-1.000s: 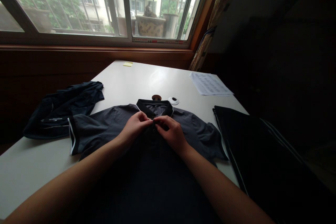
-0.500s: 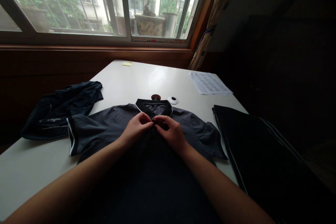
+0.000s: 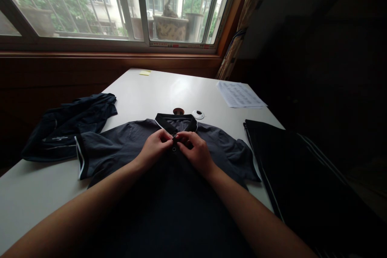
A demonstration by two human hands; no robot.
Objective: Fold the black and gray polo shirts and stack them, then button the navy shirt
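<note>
the left hand (image 3: 156, 144) and the right hand (image 3: 197, 151) each pinch the front placket (image 3: 174, 150) of the dark polo shirt (image 3: 121, 142) just below its collar (image 3: 163, 121) — what sits between the fingertips (image 3: 169, 142) is too small to tell — while the shirt lies spread on the white table (image 3: 145, 90). the step likely goes best with one hand keeping the cloth taut and the other working in small, gentle moves. beyond the window (image 3: 143, 12), a patterned planter (image 3: 170, 29) holds a dark, knobbly form (image 3: 169, 10).

Bright barred window (image 3: 122, 8), white table (image 3: 166, 88) below, patterned curtain (image 3: 237, 38), dim right side.
</note>
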